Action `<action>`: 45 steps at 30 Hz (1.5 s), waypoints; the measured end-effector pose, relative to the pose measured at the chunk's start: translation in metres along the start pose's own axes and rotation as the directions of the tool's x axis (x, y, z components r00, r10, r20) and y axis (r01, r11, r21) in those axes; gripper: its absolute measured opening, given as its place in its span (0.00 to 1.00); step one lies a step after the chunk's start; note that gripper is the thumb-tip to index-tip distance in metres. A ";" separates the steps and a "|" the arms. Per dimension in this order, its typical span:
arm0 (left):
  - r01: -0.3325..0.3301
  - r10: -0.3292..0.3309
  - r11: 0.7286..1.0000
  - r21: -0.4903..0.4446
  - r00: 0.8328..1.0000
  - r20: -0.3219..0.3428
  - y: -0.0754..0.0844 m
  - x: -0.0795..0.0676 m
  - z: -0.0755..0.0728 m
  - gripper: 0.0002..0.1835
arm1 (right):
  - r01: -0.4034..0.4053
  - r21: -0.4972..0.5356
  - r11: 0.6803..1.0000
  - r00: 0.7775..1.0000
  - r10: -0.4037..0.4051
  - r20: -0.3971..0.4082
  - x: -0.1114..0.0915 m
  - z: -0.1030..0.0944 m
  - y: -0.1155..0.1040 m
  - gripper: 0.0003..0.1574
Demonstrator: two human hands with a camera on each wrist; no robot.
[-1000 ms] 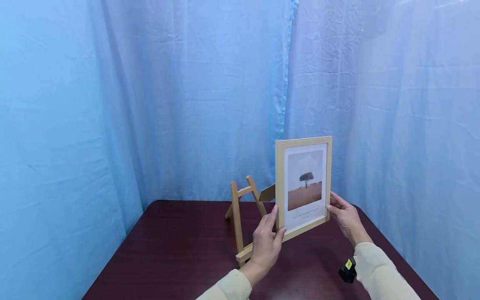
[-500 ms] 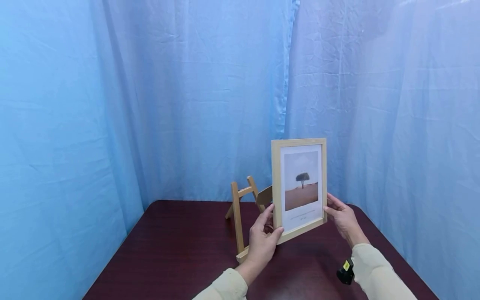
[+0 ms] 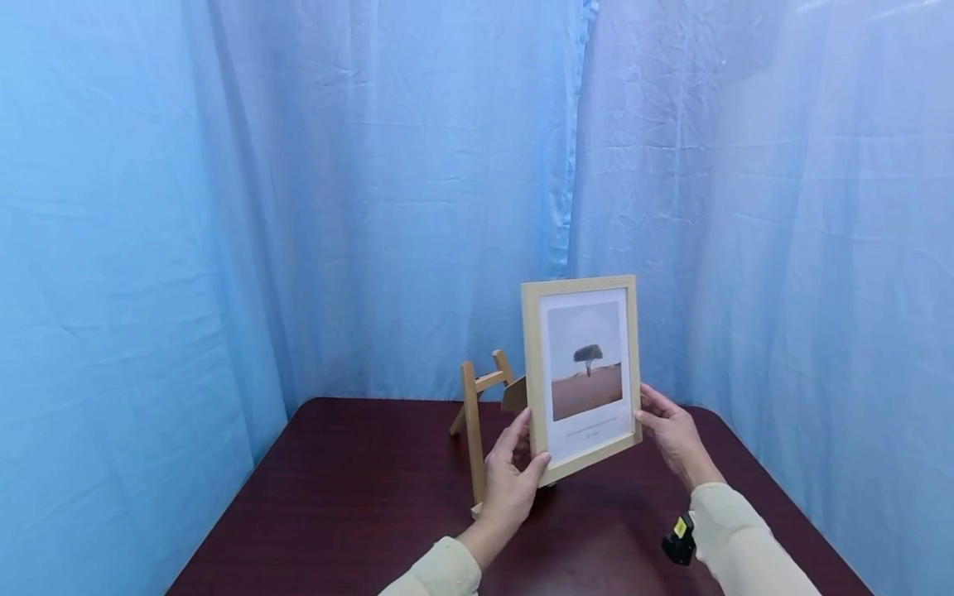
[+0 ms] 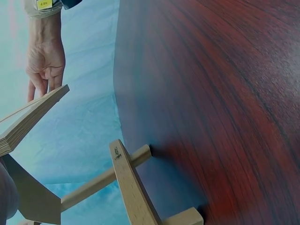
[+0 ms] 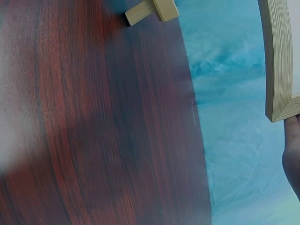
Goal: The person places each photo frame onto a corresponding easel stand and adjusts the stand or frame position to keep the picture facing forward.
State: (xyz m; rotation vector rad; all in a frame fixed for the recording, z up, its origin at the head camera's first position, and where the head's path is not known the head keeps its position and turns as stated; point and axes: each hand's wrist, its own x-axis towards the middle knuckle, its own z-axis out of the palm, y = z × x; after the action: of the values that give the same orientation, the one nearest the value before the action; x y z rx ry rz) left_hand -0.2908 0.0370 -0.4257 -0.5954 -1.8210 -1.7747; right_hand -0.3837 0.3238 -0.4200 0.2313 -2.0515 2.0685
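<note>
Left hand (image 3: 509, 490) and right hand (image 3: 676, 434) pinch picture frame (image 3: 585, 377) by opposite sides, likely for balance, easel (image 3: 473, 430) behind, toward counter's (image 3: 358, 488) far edge.

Bright, diffuse light, soft shadows on the tabletop (image 5: 154, 164), whitish glare there in both wrist views

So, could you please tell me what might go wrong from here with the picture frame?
The brown flap behind the picture frame might snag on the easel. The frame partly hides the easel in the head view, so a bump is possible. The left hand and right hand grip the frame low, so it might tip.
</note>
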 end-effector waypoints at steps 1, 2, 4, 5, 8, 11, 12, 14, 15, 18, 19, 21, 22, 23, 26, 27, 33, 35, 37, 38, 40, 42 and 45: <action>-0.005 0.005 1.000 0.003 1.000 -0.001 -0.001 0.000 -0.001 0.34 | -0.001 0.000 1.000 1.000 0.001 -0.004 0.000 0.001 0.000 0.39; -0.009 0.009 1.000 0.007 1.000 -0.003 -0.002 0.000 -0.002 0.34 | -0.004 -0.002 1.000 1.000 0.004 -0.003 0.000 0.003 0.001 0.39; -0.019 0.019 1.000 0.011 1.000 -0.010 -0.003 0.000 -0.005 0.35 | -0.011 -0.014 1.000 1.000 0.011 -0.002 0.001 0.005 0.001 0.39; -0.025 0.025 1.000 0.017 1.000 -0.016 -0.003 0.000 -0.006 0.35 | -0.016 -0.018 1.000 1.000 0.016 -0.007 0.001 0.007 0.001 0.39; -0.035 0.036 0.999 0.034 0.999 -0.028 0.001 0.000 -0.010 0.35 | -0.020 -0.023 1.000 1.000 0.020 -0.012 0.002 0.011 0.002 0.38; -0.033 0.034 0.998 0.048 0.999 -0.028 0.013 -0.001 -0.016 0.34 | -0.016 -0.028 0.999 1.000 0.016 -0.012 0.002 0.015 0.003 0.38; -0.028 0.030 0.998 0.053 0.999 -0.026 0.018 -0.001 -0.018 0.33 | -0.015 -0.032 0.999 1.000 0.015 -0.011 0.003 0.017 0.003 0.38; -0.017 0.019 0.998 0.060 1.000 -0.021 0.025 -0.001 -0.022 0.33 | -0.016 -0.046 0.999 1.000 0.016 -0.006 0.003 0.019 0.004 0.37; -0.012 0.014 0.998 0.064 1.000 -0.021 0.028 -0.002 -0.024 0.33 | -0.019 -0.049 0.999 1.000 0.019 -0.006 0.003 0.021 0.005 0.37; 0.003 -0.002 0.998 0.066 1.000 -0.024 0.030 -0.002 -0.029 0.33 | -0.025 -0.058 0.998 1.000 0.025 -0.009 0.003 0.024 0.007 0.37; 0.006 -0.004 0.998 0.065 1.000 -0.026 0.029 -0.002 -0.030 0.33 | -0.025 -0.057 0.998 1.000 0.024 -0.011 0.003 0.026 0.007 0.37; 0.015 -0.013 0.998 0.057 0.999 -0.029 0.028 -0.002 -0.033 0.33 | -0.028 -0.051 0.998 0.999 0.027 -0.017 0.003 0.029 0.008 0.37; 0.018 -0.016 0.998 0.054 0.999 -0.032 0.027 -0.002 -0.034 0.33 | -0.029 -0.056 0.998 0.999 0.028 -0.015 0.003 0.030 0.008 0.38; 0.020 -0.018 0.998 0.052 0.999 -0.035 0.026 -0.002 -0.035 0.33 | -0.030 -0.057 0.998 0.999 0.029 -0.017 0.003 0.032 0.008 0.38; 0.032 -0.030 0.998 0.047 0.999 -0.040 0.024 -0.002 -0.039 0.34 | -0.040 -0.080 0.996 0.999 0.039 -0.016 0.004 0.036 0.009 0.38; 0.034 -0.032 0.998 0.047 0.999 -0.042 0.023 -0.002 -0.040 0.33 | -0.043 -0.088 0.995 0.999 0.042 -0.016 0.004 0.037 0.010 0.38; 0.090 -0.089 0.996 0.023 0.996 -0.027 0.022 -0.001 -0.049 0.32 | -0.065 -0.123 0.990 0.998 0.063 -0.019 0.004 0.045 0.011 0.38; 0.118 -0.118 0.993 0.013 0.993 -0.018 0.022 0.000 -0.052 0.32 | -0.068 -0.124 0.990 0.998 0.066 -0.023 0.004 0.048 0.012 0.37; 0.141 -0.141 0.990 0.007 0.990 -0.015 0.021 0.000 -0.055 0.32 | -0.069 -0.127 0.989 0.998 0.067 -0.023 0.004 0.050 0.013 0.37; 0.150 -0.149 0.989 0.006 0.989 -0.014 0.021 0.001 -0.056 0.32 | -0.069 -0.128 0.989 0.998 0.066 -0.024 0.004 0.051 0.013 0.37; 0.162 -0.162 0.987 0.005 0.987 -0.015 0.020 0.001 -0.059 0.33 | -0.067 -0.129 0.989 0.998 0.064 -0.027 0.005 0.052 0.014 0.37; 0.160 -0.160 0.987 0.007 0.987 -0.016 0.020 0.002 -0.062 0.33 | -0.064 -0.134 0.989 0.998 0.061 -0.028 0.005 0.054 0.015 0.37; 0.146 -0.146 0.989 0.019 0.989 -0.018 0.018 0.001 -0.065 0.32 | -0.069 -0.153 0.986 0.997 0.066 -0.029 0.006 0.056 0.016 0.37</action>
State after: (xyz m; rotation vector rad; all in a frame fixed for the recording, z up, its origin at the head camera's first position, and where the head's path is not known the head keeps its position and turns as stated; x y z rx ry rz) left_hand -0.2755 -0.0267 -0.4109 -0.4482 -1.9124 -1.8469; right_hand -0.3957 0.2680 -0.4332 0.1118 -2.2199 1.9276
